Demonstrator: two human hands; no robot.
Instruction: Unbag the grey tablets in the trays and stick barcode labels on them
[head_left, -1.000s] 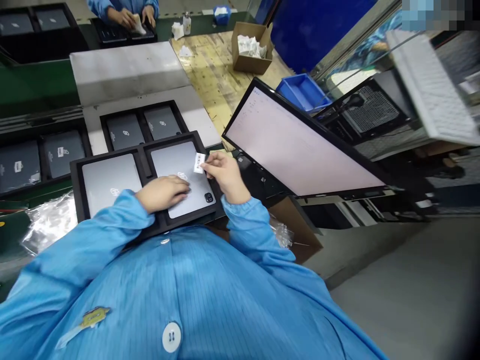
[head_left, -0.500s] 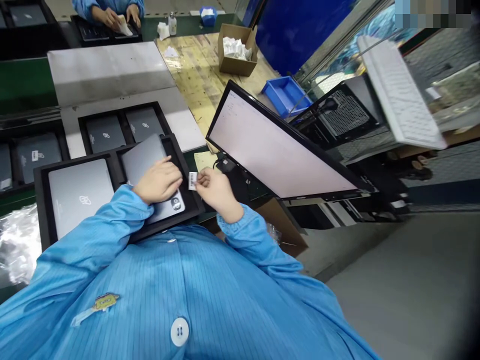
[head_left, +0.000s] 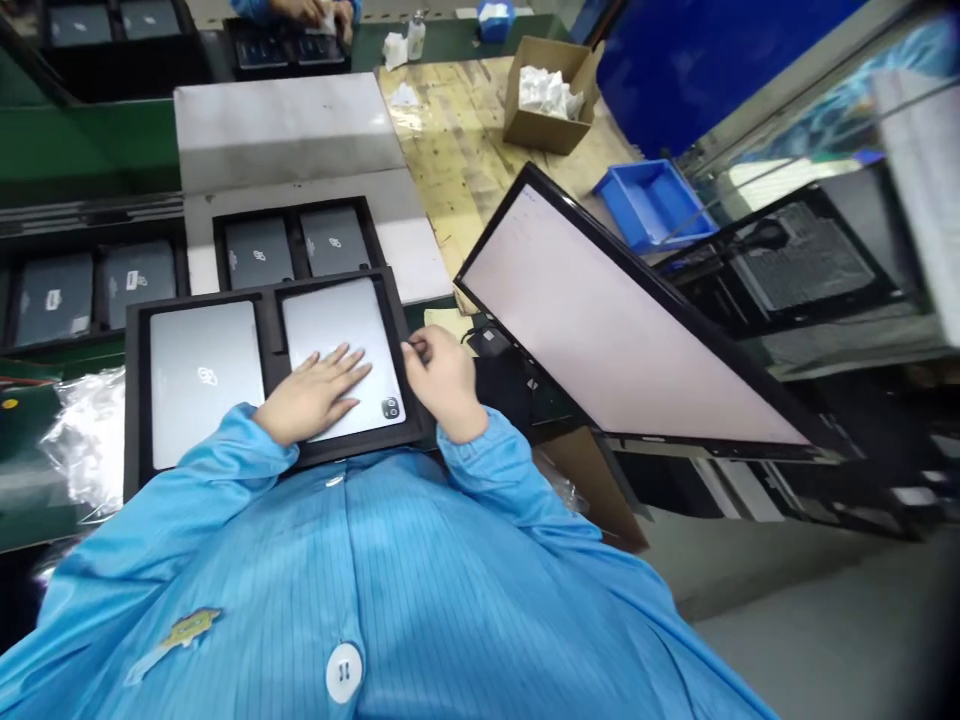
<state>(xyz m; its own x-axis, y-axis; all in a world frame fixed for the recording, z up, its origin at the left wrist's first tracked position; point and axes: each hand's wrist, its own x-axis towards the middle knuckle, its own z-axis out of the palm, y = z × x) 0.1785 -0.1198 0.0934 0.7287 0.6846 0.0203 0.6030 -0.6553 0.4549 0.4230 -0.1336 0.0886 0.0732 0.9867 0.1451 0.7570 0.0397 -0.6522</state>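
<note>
A black tray (head_left: 136,400) in front of me holds two silver tablets lying back side up. My left hand (head_left: 315,392) rests flat with fingers spread on the right tablet (head_left: 334,318), near its camera corner. My right hand (head_left: 442,378) sits at that tablet's right edge, by the tray's rim, with fingers curled together. The small white label is not visible, and I cannot tell whether those fingers hold anything. Nothing touches the left tablet (head_left: 202,375).
A second tray (head_left: 296,250) with darker tablets lies just beyond, with more trays (head_left: 82,290) at the left. A tilted monitor (head_left: 615,330) stands close on the right. Farther off are a cardboard box (head_left: 551,100), a blue bin (head_left: 645,200) and another person's hands (head_left: 315,12). Plastic wrap (head_left: 82,440) lies at the left.
The right tablet, tilted up under my left hand half a second ago, now lies flat. The white label in my right fingers has gone out of sight as that hand closed on the tablet's edge.
</note>
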